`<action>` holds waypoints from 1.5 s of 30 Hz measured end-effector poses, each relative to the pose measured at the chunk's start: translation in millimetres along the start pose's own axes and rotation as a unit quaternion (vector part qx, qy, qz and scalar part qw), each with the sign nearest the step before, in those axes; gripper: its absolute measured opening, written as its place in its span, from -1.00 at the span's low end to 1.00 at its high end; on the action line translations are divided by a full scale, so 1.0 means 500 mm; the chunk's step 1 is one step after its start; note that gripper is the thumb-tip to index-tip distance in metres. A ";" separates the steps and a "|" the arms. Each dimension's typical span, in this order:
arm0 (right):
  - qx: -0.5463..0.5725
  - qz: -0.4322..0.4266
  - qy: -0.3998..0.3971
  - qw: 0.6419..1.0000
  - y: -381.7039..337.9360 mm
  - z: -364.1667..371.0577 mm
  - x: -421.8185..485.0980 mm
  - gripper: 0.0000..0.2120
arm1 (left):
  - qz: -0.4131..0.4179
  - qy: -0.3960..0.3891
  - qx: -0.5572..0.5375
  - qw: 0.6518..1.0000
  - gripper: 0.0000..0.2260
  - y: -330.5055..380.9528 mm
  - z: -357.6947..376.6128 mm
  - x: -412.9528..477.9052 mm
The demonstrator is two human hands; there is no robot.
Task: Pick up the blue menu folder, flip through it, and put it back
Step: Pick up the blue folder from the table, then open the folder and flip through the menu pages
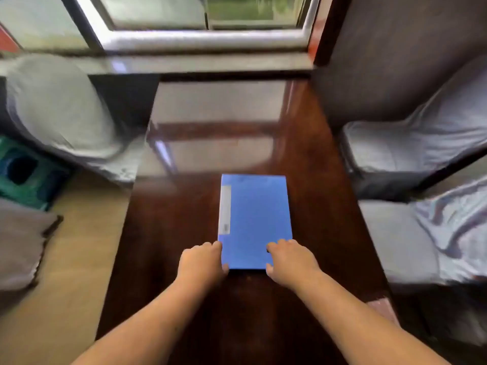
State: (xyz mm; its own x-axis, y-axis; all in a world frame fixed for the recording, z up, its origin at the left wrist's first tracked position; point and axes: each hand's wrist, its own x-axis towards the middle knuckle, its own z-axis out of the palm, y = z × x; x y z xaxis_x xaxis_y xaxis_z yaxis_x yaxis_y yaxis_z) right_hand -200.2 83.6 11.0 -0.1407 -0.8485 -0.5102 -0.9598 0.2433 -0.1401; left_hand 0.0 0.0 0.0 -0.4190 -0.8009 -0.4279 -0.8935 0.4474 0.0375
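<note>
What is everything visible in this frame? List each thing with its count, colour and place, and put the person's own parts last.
menu folder: one, blue with a pale spine label, lying closed on the table's near middle.
table: one, dark glossy brown wood, running from the camera to the window.
window: one, pale metal frame, at the table's far end.
covered chairs: three or so, pale grey-white covers, two to the right, one to the left.
crate: one, green, on the floor far left.
left hand: at the folder's near left corner, fingers curled on its edge.
right hand: at the folder's near right corner, fingers on the cover.
</note>
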 end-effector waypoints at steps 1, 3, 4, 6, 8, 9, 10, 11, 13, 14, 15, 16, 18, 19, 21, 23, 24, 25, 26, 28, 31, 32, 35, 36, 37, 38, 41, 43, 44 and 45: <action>0.000 0.003 -0.032 0.999 0.004 0.039 0.012 -0.59 | -0.023 -0.029 -0.021 0.999 -0.57 0.001 0.043 0.010; 0.009 0.004 -0.071 0.997 0.012 0.110 0.028 -0.48 | -0.083 -0.057 -0.149 0.984 -0.49 0.010 0.111 0.026; 0.010 0.010 -0.089 0.996 0.012 0.136 0.027 -0.40 | -0.130 -0.066 -0.243 0.959 -0.44 0.013 0.132 0.031; 0.009 0.012 -0.089 0.996 0.014 0.179 0.034 -0.31 | -0.202 -0.052 -0.386 0.899 -0.28 0.022 0.155 0.055; 0.015 0.020 -0.063 0.998 0.016 0.193 0.041 -0.32 | -0.263 -0.050 -0.460 0.847 -0.20 0.023 0.158 0.086; 0.022 0.025 -0.057 0.998 0.020 0.197 0.045 -0.33 | -0.277 -0.066 -0.468 0.837 -0.24 0.022 0.157 0.099; 0.027 0.028 -0.062 0.997 0.024 0.198 0.047 -0.33 | -0.273 -0.086 -0.458 0.842 -0.33 0.021 0.153 0.108; 0.031 0.027 -0.065 0.997 0.028 0.198 0.046 -0.34 | -0.258 -0.097 -0.442 0.854 -0.45 0.022 0.148 0.115; 0.055 0.018 -0.065 0.996 0.039 0.192 0.041 -0.35 | -0.227 -0.082 -0.420 0.875 -0.63 0.027 0.129 0.122; 0.083 0.021 -0.060 0.995 0.047 0.185 0.036 -0.36 | -0.214 -0.064 -0.425 0.877 -0.68 0.033 0.112 0.122; 0.122 0.034 -0.047 0.991 0.054 0.174 0.030 -0.36 | -0.202 -0.048 -0.441 0.873 -0.72 0.040 0.093 0.118; 0.168 0.060 -0.022 0.984 0.063 0.157 0.026 -0.35 | -0.190 -0.031 -0.462 0.866 -0.73 0.047 0.072 0.110; 0.273 0.140 0.039 0.951 0.089 0.109 0.016 -0.29 | -0.159 -0.004 -0.505 0.848 -0.75 0.059 0.016 0.084; 0.339 0.179 0.064 0.921 0.104 0.076 0.009 -0.26 | -0.142 0.006 -0.529 0.837 -0.77 0.062 -0.016 0.068; 0.516 0.214 0.086 0.825 0.130 -0.003 -0.012 -0.29 | -0.109 0.019 -0.593 0.797 -0.83 0.062 -0.088 0.033; 0.690 0.150 0.075 0.704 0.147 -0.093 -0.042 -0.54 | -0.077 0.021 -0.656 0.750 -0.86 0.059 -0.169 0.001; 0.733 0.099 0.081 0.668 0.152 -0.141 -0.062 -0.64 | -0.057 0.033 -0.673 0.737 -0.87 0.056 -0.210 -0.012; 0.750 0.053 0.098 0.652 0.153 -0.187 -0.083 -0.68 | -0.036 0.064 -0.664 0.744 -0.85 0.052 -0.250 -0.024; 0.757 0.015 0.118 0.642 0.146 -0.234 -0.104 -0.69 | -0.014 0.110 -0.634 0.765 -0.75 0.047 -0.291 -0.034; 0.755 -0.050 0.156 0.634 0.124 -0.317 -0.140 -0.68 | 0.030 0.200 -0.546 0.813 -0.31 0.042 -0.370 -0.059; 0.748 -0.105 0.187 0.629 0.090 -0.398 -0.181 -0.67 | 0.071 0.246 -0.426 0.868 0.21 0.043 -0.455 -0.108; 0.742 -0.116 0.198 0.630 0.081 -0.414 -0.192 -0.67 | 0.078 0.247 -0.403 0.878 0.29 0.042 -0.469 -0.120; 0.744 -0.138 0.201 0.622 0.073 -0.436 -0.210 -0.65 | 0.090 0.266 -0.361 0.890 0.34 0.032 -0.483 -0.135; 0.750 -0.141 0.197 0.615 0.072 -0.438 -0.213 -0.64 | 0.091 0.264 -0.350 0.894 0.32 0.029 -0.485 -0.138; 0.756 -0.144 0.194 0.608 0.072 -0.438 -0.214 -0.63 | 0.090 0.260 -0.339 0.900 0.30 0.027 -0.487 -0.141; 0.762 -0.149 0.191 0.601 0.074 -0.436 -0.213 -0.61 | 0.089 0.258 -0.328 0.905 0.29 0.026 -0.486 -0.145; 0.770 -0.157 0.173 0.593 0.080 -0.434 -0.213 -0.49 | 0.086 0.266 -0.303 0.911 0.27 0.025 -0.480 -0.152; 0.788 -0.147 0.157 0.576 0.092 -0.431 -0.207 -0.48 | 0.091 0.276 -0.298 0.909 0.26 0.026 -0.481 -0.159; 0.800 -0.136 0.146 0.566 0.097 -0.431 -0.205 -0.52 | 0.093 0.283 -0.297 0.907 0.25 0.026 -0.482 -0.162; 0.811 -0.122 0.131 0.557 0.101 -0.432 -0.203 -0.56 | 0.095 0.291 -0.293 0.906 0.25 0.027 -0.483 -0.163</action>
State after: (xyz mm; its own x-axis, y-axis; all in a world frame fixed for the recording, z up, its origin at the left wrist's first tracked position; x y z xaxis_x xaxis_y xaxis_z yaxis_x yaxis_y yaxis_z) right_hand -286.9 80.7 239.1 -0.2887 -0.9371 -0.1961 0.4946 0.0294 -0.8686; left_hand -16.8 -24.6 253.6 -0.4373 -0.8815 0.1781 -0.6572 0.4484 0.6058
